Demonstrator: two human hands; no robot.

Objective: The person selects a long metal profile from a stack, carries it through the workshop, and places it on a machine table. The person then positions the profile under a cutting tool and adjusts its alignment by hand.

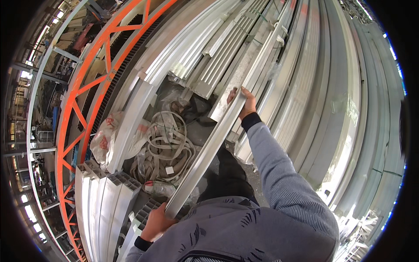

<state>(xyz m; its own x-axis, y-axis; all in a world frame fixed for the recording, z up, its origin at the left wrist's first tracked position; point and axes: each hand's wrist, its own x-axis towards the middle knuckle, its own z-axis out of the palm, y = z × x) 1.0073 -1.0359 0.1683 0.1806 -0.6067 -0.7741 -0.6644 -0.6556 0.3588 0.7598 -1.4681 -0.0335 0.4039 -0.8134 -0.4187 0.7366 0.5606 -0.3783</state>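
A long silvery metal profile (208, 147) runs slantwise in front of me, from near my waist up toward the far stacks. My left hand (158, 223) is closed around its near end. Farther along, my right hand (248, 104) grips the same profile, with fingertips showing on its far side and the thumb side toward me. A flat pale profile (223, 102) lies just left of the right hand. Below the left hand are the open ends of dark-looking hollow profiles (146, 211), partly covered by the hand and my clothing.
Bundled long profiles (301, 87) fill the right side. Ribbed profiles (214, 76) lie ahead. Tangled flat straps (170, 139) and a white woven sack (107, 137) sit left of the held piece. Square tubes (102, 196) stand lower left, beside an orange lattice frame (75, 102).
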